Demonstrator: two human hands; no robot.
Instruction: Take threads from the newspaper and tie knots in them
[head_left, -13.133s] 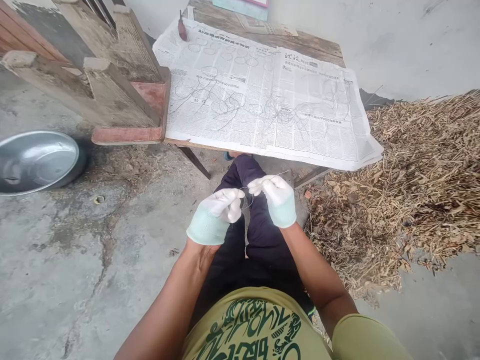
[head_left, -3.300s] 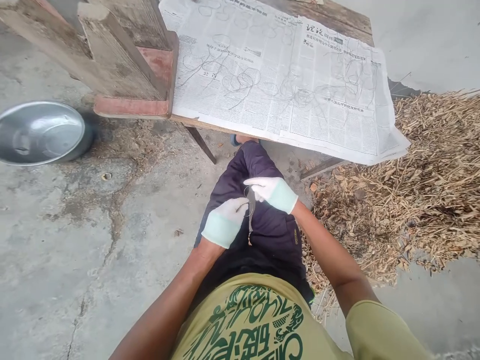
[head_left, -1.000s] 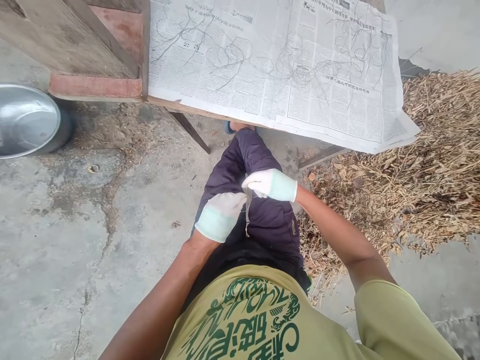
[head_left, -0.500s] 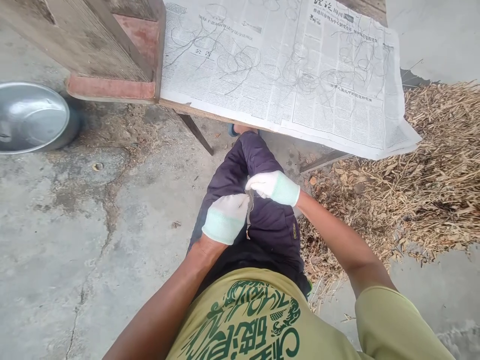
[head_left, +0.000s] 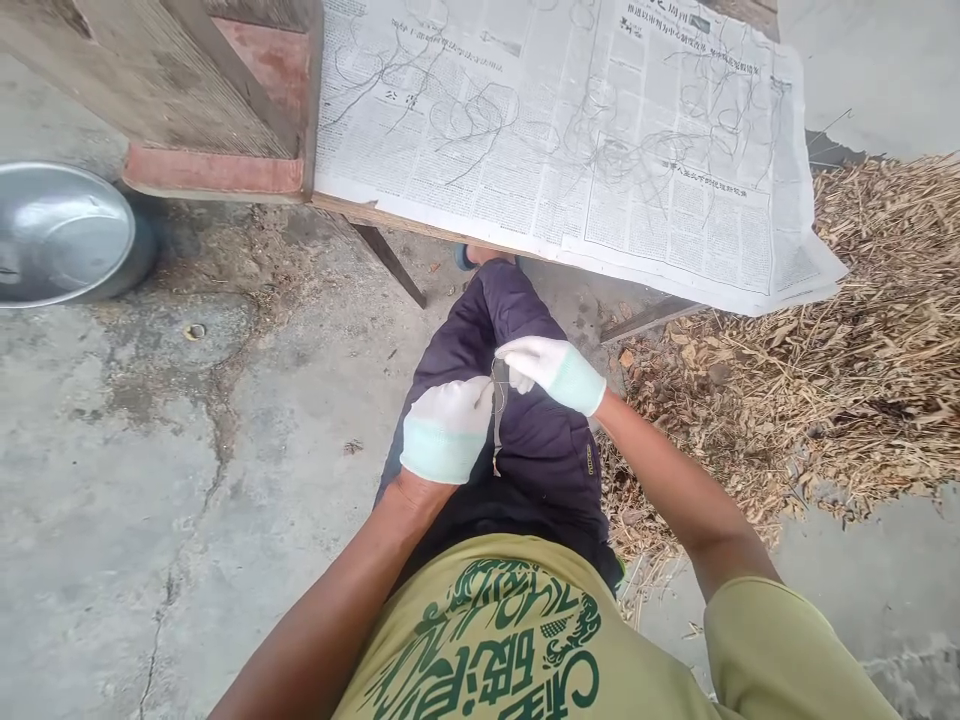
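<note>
Wire loop [head_left: 502, 404], thin and springy-looking, is between the hands above the lap. Clock directions run from it. The left hand [head_left: 448, 428], at eight o'clock, pinches it with thumb against curled finger; the right hand [head_left: 553, 374], near three, has its forefinger stretched over the top, and I cannot tell whether it grips or only touches. The step in hand looks like shaping or winding the loop; the next move probably calls for a firm left pinch while the right fingertips guide the end round.

Both hands wear white knitted gloves with mint cuffs. Toward twelve to one, flat, creased newspaper [head_left: 517, 190] bears fine tangled wires [head_left: 474, 112]. A shiny, round metal basin [head_left: 79, 245] sits between nine and ten; dry, brittle straw [head_left: 877, 340] heaps up at three.
</note>
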